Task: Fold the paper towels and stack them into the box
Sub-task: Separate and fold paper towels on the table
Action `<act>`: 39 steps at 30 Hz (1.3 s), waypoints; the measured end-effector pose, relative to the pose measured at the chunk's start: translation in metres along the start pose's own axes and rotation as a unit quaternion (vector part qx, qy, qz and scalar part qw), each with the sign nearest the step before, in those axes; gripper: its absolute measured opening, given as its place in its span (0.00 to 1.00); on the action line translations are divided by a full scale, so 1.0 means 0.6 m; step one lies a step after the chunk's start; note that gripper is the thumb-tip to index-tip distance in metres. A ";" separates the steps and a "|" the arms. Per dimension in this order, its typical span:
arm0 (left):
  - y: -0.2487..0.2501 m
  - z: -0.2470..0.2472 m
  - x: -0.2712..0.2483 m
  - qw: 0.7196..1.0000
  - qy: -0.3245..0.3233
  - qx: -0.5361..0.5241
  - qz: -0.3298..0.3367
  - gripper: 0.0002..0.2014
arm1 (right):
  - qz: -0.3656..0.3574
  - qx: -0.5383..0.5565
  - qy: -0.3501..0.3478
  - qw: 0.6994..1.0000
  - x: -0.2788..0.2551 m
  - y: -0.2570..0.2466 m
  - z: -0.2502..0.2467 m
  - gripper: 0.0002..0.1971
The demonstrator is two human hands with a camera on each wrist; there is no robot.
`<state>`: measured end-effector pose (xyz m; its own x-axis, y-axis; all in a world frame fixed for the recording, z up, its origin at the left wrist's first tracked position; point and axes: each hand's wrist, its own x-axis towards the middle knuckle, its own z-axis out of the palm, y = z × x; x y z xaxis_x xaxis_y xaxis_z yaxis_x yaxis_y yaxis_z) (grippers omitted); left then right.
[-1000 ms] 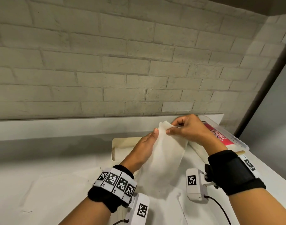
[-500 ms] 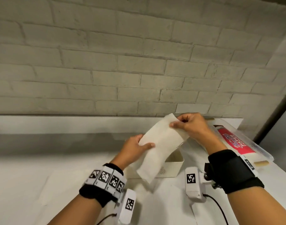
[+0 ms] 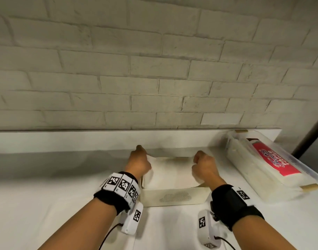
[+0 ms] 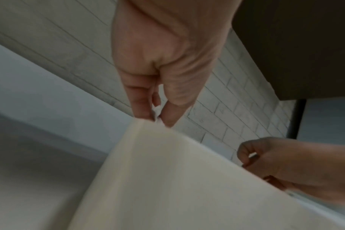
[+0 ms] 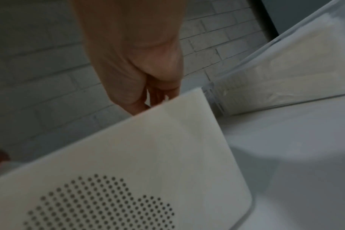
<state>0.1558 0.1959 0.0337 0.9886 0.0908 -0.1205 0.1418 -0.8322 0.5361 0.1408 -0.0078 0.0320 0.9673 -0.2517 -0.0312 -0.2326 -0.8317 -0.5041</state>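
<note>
A: Head view: the clear case (image 3: 273, 170) is carrying a pink label, script blurred. Left hand (image 3: 139, 164) and right hand (image 3: 204, 168) are pinching the paper towel (image 3: 172, 173) over the box (image 3: 174, 197).

B: Left wrist view: thumb and finger are gripping the towel's corner.

A: Right wrist view: fingers are curling behind the box wall; grip hidden there.

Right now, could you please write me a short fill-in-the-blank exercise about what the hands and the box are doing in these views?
1. Both hands, the left hand and the right hand, hold one folded ____ over the box.
2. The near wall of the box carries a cloud shape made of small ____.
3. The clear container with the red label lies to the ____ of the box.

Missing words: paper towel; dots; right
</note>
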 end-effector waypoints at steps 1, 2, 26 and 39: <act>0.004 0.007 0.001 1.000 -0.004 0.026 0.011 0.23 | -0.008 -0.052 -0.019 0.998 0.003 -0.001 0.007 0.11; 0.008 0.014 0.003 0.998 -0.012 0.058 0.028 0.21 | -0.023 -0.108 -0.035 0.993 0.009 0.000 0.015 0.11; 0.032 0.063 -0.018 0.844 -0.112 0.496 0.171 0.19 | -0.145 -0.502 -0.191 0.831 0.006 -0.026 0.038 0.05; 0.123 0.008 -0.112 0.921 -0.012 0.317 0.227 0.15 | -0.045 -0.126 -0.109 0.985 -0.076 0.043 -0.132 0.26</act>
<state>0.0996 0.1258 0.0769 0.9358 -0.3514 -0.0261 -0.3524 -0.9339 -0.0600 0.0827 -0.0568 0.0888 0.9775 -0.0826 -0.1942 -0.1365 -0.9492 -0.2835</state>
